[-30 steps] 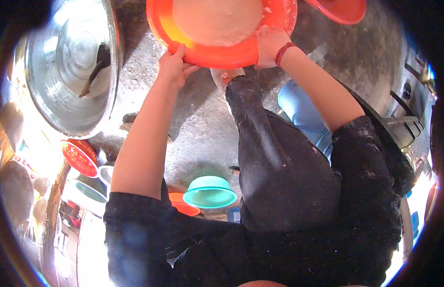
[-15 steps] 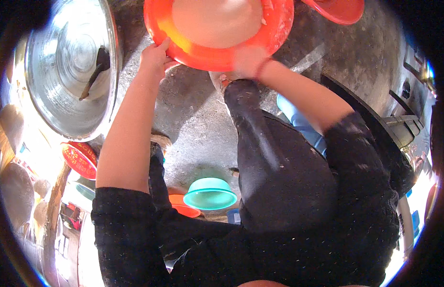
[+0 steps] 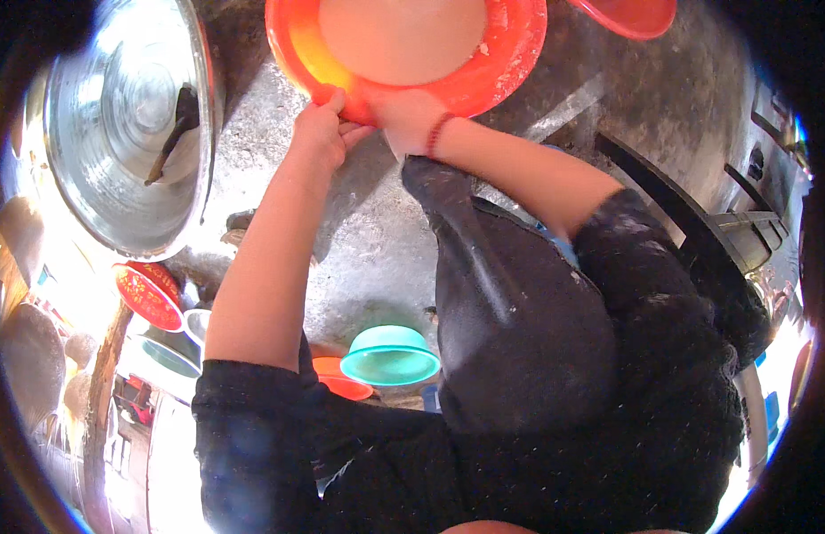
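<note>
A large red basin (image 3: 510, 55) is at the top of the view, partly cut off by its edge. Inside lies a smooth, pale beige mass (image 3: 403, 40), liquid or fine powder, I cannot tell which; pale bits cling to the wall at right. My left hand (image 3: 323, 133) is closed on the near rim, its thumb over the edge and its fingers below. Right beside it, my right hand (image 3: 412, 120), with a red band at the wrist, lies against the near wall; its fingers are blurred and partly hidden.
At the left stands a wide metal pan (image 3: 101, 151) with a dark-bladed tool (image 3: 177, 133) in it. A second red vessel (image 3: 639, 16) is at the upper right. Nearer me are a turquoise basin (image 3: 390, 356), an orange basin (image 3: 341, 378) and a patterned red dish (image 3: 150, 298).
My right hand has slid left along the near rim toward my left hand. My left hand has shifted a little right and is still on the rim. The basin has hardly moved.
</note>
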Demonstrator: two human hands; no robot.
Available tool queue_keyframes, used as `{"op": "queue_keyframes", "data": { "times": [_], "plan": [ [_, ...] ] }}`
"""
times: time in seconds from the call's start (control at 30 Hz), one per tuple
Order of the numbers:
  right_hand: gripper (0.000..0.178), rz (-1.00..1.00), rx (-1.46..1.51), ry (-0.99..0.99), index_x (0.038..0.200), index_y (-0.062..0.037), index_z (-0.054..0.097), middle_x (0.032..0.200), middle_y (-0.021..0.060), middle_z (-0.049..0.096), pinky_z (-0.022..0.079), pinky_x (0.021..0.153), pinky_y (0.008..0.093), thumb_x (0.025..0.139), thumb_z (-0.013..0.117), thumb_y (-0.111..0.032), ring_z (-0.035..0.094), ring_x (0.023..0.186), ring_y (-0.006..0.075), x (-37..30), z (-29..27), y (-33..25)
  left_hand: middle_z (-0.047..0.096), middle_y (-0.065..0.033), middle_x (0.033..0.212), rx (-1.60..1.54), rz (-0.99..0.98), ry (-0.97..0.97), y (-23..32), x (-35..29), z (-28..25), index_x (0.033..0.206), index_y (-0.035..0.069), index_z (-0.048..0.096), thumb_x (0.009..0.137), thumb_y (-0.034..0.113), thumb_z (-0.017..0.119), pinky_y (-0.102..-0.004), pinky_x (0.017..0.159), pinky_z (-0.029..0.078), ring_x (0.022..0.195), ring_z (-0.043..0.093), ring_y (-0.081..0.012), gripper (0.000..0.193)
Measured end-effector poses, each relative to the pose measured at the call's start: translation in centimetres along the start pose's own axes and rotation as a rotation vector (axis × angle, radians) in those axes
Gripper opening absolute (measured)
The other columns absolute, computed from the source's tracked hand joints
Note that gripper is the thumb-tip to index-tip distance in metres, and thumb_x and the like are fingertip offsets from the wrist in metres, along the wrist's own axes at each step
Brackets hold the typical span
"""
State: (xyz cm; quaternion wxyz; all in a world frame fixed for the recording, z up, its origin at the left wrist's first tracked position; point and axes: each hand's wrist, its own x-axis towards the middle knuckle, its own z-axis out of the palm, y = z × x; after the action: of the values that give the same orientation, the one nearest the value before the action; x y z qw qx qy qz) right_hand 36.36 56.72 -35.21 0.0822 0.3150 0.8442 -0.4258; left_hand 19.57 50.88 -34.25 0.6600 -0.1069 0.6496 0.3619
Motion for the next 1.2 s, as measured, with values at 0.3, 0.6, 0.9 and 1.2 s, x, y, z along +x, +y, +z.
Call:
{"op": "queue_keyframes", "data": {
  "times": [0.3, 0.6, 0.9, 1.2],
  "plan": [
    [0.022, 0.223, -0.741, -0.051, 0.1, -0.005, 0.073, 0.116, 0.0178, 0.072, 0.053, 0.092, 0.0488, 0.084, 0.064, -0.017, 0.068, 0.115, 0.0282, -6.9, -5.2, 7.3, 0.063, -0.0243, 0.131, 0.073, 0.085, 0.062, 1.0, 1.5, 0.2, 0.142, -0.002, 0.046, 0.11, 0.027, 0.052, -0.0443, 0.079, 0.068, 0.103, 0.074, -0.0389, 0.043],
    [0.071, 0.031, -0.081, -0.408, 0.141, -0.0048, 0.056, 0.138, 0.0244, 0.062, 0.048, 0.107, 0.0483, 0.092, 0.06, -0.057, 0.062, 0.126, 0.0381, 0.5, -3.5, 2.7, 0.067, -0.0231, 0.125, 0.15, 0.089, 0.092, 3.1, 1.4, -0.9, 0.137, -0.002, 0.049, 0.108, 0.027, 0.057, -0.0412, 0.073, 0.068, 0.1, 0.075, -0.0375, 0.042],
    [0.079, 0.277, -0.261, -0.556, 0.164, -0.0196, 0.035, 0.164, 0.024, 0.037, 0.025, 0.127, 0.0519, 0.103, 0.028, -0.07, 0.033, 0.153, 0.0439, 0.1, -5.1, 5.2, 0.069, -0.0207, 0.122, 0.216, 0.112, 0.106, 2.7, 1.4, -0.2, 0.134, -0.002, 0.051, 0.108, 0.027, 0.057, -0.0386, 0.068, 0.068, 0.093, 0.076, -0.0329, 0.04],
    [0.06, -0.054, -0.62, -0.326, 0.156, -0.019, 0.047, 0.157, 0.0173, 0.05, 0.041, 0.117, 0.0482, 0.098, 0.05, -0.033, 0.044, 0.148, 0.0365, 8.0, 0.2, 4.3, 0.07, -0.0148, 0.118, 0.281, 0.079, 0.064, 3.4, 1.5, -0.7, 0.139, 0.006, 0.05, 0.109, 0.031, 0.055, -0.0375, 0.073, 0.066, 0.093, 0.074, -0.0254, 0.04]
  ]
}}
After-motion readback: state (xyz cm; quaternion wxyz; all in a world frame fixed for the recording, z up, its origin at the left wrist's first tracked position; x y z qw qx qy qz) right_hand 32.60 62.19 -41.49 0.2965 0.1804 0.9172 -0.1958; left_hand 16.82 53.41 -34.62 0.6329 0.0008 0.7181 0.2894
